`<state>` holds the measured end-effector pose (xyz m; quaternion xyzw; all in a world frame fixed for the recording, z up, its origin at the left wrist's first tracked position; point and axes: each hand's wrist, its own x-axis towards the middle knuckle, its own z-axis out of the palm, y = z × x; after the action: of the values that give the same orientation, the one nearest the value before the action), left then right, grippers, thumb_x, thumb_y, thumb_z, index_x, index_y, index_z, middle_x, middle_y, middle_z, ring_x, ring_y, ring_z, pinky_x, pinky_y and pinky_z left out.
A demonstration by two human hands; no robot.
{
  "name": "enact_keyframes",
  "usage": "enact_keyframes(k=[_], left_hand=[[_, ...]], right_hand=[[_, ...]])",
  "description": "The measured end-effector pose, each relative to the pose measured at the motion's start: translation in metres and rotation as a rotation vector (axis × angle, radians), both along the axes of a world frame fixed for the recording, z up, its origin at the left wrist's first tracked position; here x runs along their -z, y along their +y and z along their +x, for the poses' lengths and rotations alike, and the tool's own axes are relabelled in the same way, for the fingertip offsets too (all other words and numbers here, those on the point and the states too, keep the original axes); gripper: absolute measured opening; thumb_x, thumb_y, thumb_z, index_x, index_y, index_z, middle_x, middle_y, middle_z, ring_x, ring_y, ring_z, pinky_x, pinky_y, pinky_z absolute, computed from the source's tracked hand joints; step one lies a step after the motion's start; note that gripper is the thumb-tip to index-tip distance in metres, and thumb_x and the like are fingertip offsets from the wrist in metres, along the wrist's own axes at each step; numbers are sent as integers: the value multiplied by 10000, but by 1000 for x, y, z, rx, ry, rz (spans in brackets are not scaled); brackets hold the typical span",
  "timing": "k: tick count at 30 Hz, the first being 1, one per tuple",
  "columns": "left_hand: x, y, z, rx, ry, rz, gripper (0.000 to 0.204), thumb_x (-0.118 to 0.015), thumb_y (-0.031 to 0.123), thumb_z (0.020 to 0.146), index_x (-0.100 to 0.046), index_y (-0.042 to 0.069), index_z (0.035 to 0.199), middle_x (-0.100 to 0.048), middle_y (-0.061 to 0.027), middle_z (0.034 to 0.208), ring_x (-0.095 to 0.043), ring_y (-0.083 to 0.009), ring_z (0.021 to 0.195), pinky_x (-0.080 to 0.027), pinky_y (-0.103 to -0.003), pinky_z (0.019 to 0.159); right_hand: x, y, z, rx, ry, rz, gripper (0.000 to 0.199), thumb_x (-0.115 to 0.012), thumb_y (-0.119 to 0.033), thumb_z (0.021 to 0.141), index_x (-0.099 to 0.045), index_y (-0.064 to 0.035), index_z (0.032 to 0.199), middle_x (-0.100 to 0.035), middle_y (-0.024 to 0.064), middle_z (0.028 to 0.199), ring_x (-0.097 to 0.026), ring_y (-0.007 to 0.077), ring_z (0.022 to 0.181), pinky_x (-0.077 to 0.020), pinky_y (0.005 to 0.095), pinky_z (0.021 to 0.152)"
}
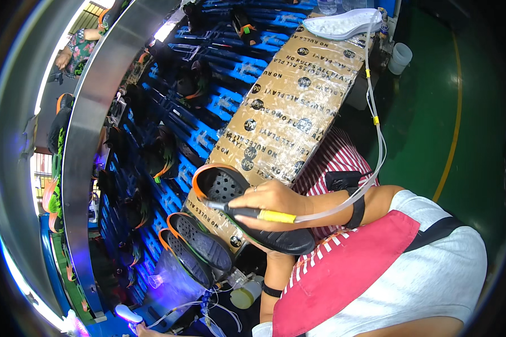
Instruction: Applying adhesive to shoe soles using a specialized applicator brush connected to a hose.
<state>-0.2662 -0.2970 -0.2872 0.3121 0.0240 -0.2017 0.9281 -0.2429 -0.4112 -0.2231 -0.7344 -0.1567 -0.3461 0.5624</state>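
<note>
My right hand (271, 201) grips a pen-like tool (252, 213) with a dark body, yellow tape and a clear hose running from its back end. Its tip meets the near side rim of a black clog (281, 240) with an orange heel edge and a holed footbed. From below, my left hand (276, 258) supports that clog; most of its fingers are hidden under the sole. Two more dark clogs with orange heel edges, one nearer (201, 240) and one beyond it (184, 261), lie side by side at the end of the cardboard-topped bench.
The cardboard bench top (287, 106) carries a white shoe-shaped piece (343, 25) at its far end. Alongside runs a blue slatted conveyor (225, 101) bearing dark shoes. A white bucket (400, 58) stands on the green floor. Another person's hand (145, 331) is at the lower left.
</note>
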Motion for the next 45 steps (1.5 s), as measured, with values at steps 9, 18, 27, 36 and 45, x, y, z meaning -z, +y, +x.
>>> enact_keyframes(k=[9,18,27,36,45], left_hand=[[1,1,12,40,-42,-119,617,-413,477,818,-345,62,1270,-417,-109,1254,-419,-259,1143,-334,-404,978],[-2,6,15,76,-77,-186,684,-441,527,792,-336,64,1283,-415,-116,1263,-421,-275,1147,-333,-424,982],[-4,16,17,92,-116,-233,751,-469,578,766,-328,65,1297,-412,-123,1272,-422,-291,1152,-333,-443,986],[-11,12,19,103,-97,-246,812,-524,603,736,-306,79,1317,-393,-130,1293,-407,-315,1165,-325,-467,992],[4,29,21,72,-119,-291,800,-565,574,733,-280,148,1347,-350,-136,1332,-362,-346,1197,-314,-502,1001]], right_hand=[[0,2,-12,63,54,-51,228,-646,-150,692,-610,-29,881,-591,108,695,-587,264,602,-473,340,559],[-6,1,-17,-47,-13,-39,225,-634,-177,685,-613,-59,875,-557,80,665,-573,236,599,-459,338,539],[-1,2,-26,-398,118,53,198,-615,-208,735,-612,-107,905,-609,61,726,-607,238,715,-410,463,819],[12,6,-28,-137,109,-151,227,-607,-229,720,-623,-75,886,-596,101,700,-592,241,697,-446,359,829],[1,-5,-30,-394,80,111,247,-670,-110,706,-624,-35,937,-616,107,732,-602,244,599,-469,296,539]])
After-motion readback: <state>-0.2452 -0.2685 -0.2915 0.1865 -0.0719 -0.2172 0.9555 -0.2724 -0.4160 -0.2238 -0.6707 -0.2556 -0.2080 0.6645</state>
